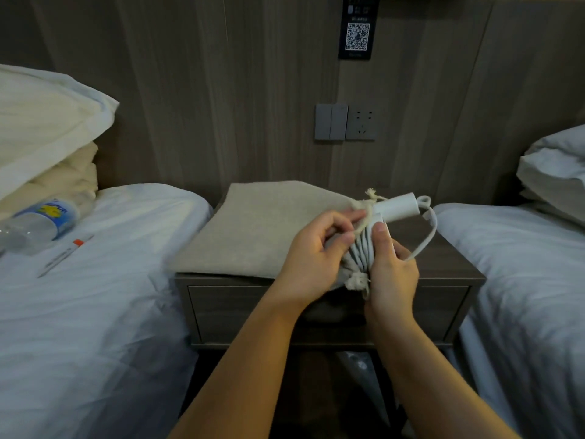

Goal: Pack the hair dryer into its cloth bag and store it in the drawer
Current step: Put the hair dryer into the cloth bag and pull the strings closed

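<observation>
One head-worn wide-angle view looks forward and down, close over both forearms, at a worktop [449, 264] between two beds, facing the wall [221, 90].

Water bottle [41, 221] and pen [65, 255] on left bed [95, 296] (bottle lying flat).

The cloth bag [253, 229] is a coarse, matt beige weave, its drawstring [357, 282] a rough, frayed cotton cord. The hair dryer [399, 206] handle poking from it looks like smooth matt white plastic, as does its cable [427, 236]. Beneath the bag, the nightstand [329, 308] and drawer [221, 312] show dull grey-brown wood grain. Left of the nightstand, a clear glossy plastic bottle [38, 224] lies on smooth white cotton sheets [95, 312].
</observation>
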`<state>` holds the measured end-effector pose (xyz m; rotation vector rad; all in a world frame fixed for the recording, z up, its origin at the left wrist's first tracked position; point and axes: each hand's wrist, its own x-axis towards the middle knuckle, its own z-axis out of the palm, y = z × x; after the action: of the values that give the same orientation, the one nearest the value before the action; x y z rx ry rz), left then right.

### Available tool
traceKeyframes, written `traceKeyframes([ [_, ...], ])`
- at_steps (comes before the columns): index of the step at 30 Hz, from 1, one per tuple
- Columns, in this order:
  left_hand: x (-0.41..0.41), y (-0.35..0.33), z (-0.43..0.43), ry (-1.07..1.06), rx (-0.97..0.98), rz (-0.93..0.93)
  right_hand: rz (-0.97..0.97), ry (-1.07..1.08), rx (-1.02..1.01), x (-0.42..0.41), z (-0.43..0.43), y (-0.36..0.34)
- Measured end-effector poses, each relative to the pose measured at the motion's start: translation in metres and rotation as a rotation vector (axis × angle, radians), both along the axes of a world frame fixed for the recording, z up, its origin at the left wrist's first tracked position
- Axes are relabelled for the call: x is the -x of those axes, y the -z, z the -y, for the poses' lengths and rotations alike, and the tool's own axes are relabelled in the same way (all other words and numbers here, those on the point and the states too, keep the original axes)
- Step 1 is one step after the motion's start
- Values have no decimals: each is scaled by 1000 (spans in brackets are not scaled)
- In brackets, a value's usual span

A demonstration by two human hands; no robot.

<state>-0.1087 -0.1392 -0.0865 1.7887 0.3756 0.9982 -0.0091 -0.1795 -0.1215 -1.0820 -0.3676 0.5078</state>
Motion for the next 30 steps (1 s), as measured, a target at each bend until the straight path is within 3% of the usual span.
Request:
traceKeyframes([
  [2, -4, 3, 4, 5, -11, -16, -33, 20, -12, 0, 3, 1],
  [8, -2, 14, -3, -281, -177, -182, 0, -84, 73, -10, 10, -2],
  [14, 9, 16, -14, -281, -126, -148, 154, -266, 310, -27, 20, -19],
  [19, 12, 11, -19, -287, -150, -214, 78, -367, 437, -40, 29, -33],
  [23, 10, 9, -13, -317, -179, -237, -54, -272, 372, -31, 25, -36],
  [27, 9, 11, -2, -654, -384, -440, -153, -164, 350, -12, 16, -33],
  [30, 14, 16, 5, -743, -285, -570, -216, -107, 321, -5, 12, -35],
])
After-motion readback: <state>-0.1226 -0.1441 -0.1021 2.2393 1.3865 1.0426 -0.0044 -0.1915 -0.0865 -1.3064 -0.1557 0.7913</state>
